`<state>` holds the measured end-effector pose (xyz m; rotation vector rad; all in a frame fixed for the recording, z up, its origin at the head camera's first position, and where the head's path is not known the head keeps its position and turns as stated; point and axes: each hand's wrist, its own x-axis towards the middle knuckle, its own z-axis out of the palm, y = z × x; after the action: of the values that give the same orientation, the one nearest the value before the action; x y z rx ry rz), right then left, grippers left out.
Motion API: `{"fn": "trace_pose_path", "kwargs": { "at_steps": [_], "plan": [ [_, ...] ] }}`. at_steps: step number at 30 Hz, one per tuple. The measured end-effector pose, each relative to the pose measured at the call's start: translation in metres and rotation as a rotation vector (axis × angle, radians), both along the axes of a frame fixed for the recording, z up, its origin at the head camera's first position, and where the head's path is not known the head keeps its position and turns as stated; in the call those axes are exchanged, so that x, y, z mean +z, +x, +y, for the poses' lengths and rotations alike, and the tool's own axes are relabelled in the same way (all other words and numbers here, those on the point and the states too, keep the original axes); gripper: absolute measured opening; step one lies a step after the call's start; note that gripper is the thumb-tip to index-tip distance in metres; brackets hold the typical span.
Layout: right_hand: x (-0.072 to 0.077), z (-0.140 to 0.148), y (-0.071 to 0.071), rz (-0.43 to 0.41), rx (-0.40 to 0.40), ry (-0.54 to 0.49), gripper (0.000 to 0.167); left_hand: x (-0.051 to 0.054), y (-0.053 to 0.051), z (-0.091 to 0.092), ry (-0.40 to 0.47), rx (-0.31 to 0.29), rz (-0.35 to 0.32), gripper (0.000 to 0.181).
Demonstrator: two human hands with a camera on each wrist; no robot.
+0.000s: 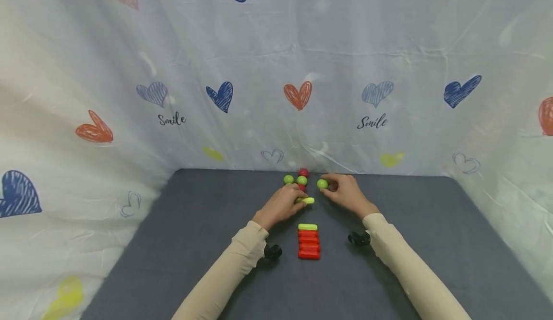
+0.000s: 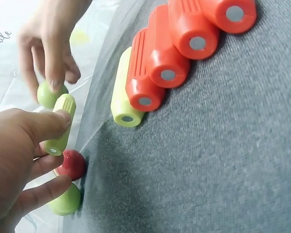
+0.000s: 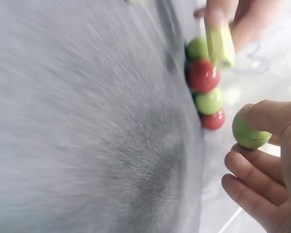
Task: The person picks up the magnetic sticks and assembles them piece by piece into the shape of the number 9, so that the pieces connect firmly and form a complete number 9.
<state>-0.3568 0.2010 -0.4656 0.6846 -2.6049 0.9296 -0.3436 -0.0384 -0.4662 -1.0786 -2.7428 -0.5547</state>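
My left hand (image 1: 281, 205) pinches a yellow-green magnetic bar (image 2: 62, 121) between thumb and fingers. A silver disc shows at the bar's near end. Just to the right, my right hand (image 1: 347, 194) holds a green ball (image 3: 250, 132) between thumb and fingertips. Beyond the left hand, loose balls sit close together: a red ball (image 1: 304, 171), two green balls (image 1: 288, 179), and another red ball (image 3: 203, 76) partly covered by the hand in the head view. Bar and held ball are apart in the head view.
Nearer the body, several red bars (image 1: 308, 247) lie side by side on the dark grey cloth (image 1: 194, 243), with one yellow-green bar (image 1: 307, 227) at their far end. A white curtain (image 1: 259, 128) printed with hearts hangs behind and beside the table.
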Motion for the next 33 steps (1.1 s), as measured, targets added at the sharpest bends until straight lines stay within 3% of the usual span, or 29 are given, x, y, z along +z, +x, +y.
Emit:
{"fn": "trace_pose_path", "kwargs": {
  "at_steps": [4, 9, 18, 23, 28, 33],
  "plan": [
    [-0.001, 0.000, 0.024, -0.025, 0.047, -0.005, 0.032, 0.000, 0.001, 0.001, 0.021, -0.002, 0.009, 0.021],
    [-0.006, -0.004, 0.038, -0.050, 0.089, 0.018, 0.031, 0.001, 0.002, 0.001, 0.034, -0.015, 0.007, 0.021],
    [-0.012, -0.002, 0.043, -0.041, 0.069, -0.019, 0.033, 0.001, 0.003, 0.006, 0.057, -0.039, 0.008, 0.022],
    [-0.018, -0.006, 0.045, 0.038, 0.079, -0.011, 0.040, -0.002, 0.003, 0.005, 0.053, -0.045, -0.006, 0.022],
    [-0.021, -0.011, 0.044, 0.120, 0.069, 0.057, 0.028, -0.005, 0.004, 0.006, 0.056, -0.046, 0.001, 0.021],
    [-0.023, -0.016, 0.043, 0.149, 0.051, 0.097, 0.020, -0.008, 0.005, 0.005, 0.057, -0.044, 0.005, 0.020]
  ]
}}
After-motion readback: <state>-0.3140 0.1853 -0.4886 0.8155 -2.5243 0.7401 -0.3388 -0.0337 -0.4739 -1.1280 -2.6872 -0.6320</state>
